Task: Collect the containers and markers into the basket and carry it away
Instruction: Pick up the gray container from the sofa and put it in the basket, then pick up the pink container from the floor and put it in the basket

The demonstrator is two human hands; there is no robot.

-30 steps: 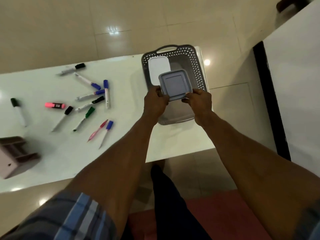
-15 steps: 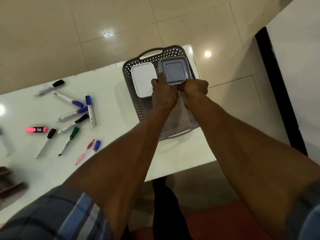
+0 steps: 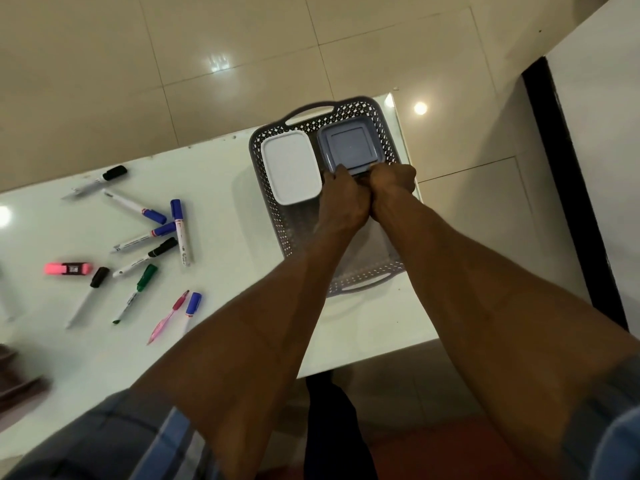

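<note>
A grey perforated basket (image 3: 277, 216) stands at the right end of the white table. In its far half lie a white-lidded container (image 3: 291, 166) on the left and a grey square container (image 3: 349, 147) on the right. My left hand (image 3: 341, 199) and my right hand (image 3: 393, 180) are side by side inside the basket, both gripping the near edge of the grey container. Several markers (image 3: 152, 233) lie scattered on the table to the left, among them a pink highlighter (image 3: 67, 269) and a green-capped marker (image 3: 138, 285).
A dark brown organiser (image 3: 17, 379) shows at the table's left edge. The table (image 3: 225, 188) ends just right of the basket, with tiled floor beyond. A white wall with a black strip (image 3: 568, 188) rises on the right.
The grey container went from above the basket's near half down into its far right corner beside the white one. Both hands followed it forward and now sit closer together.
</note>
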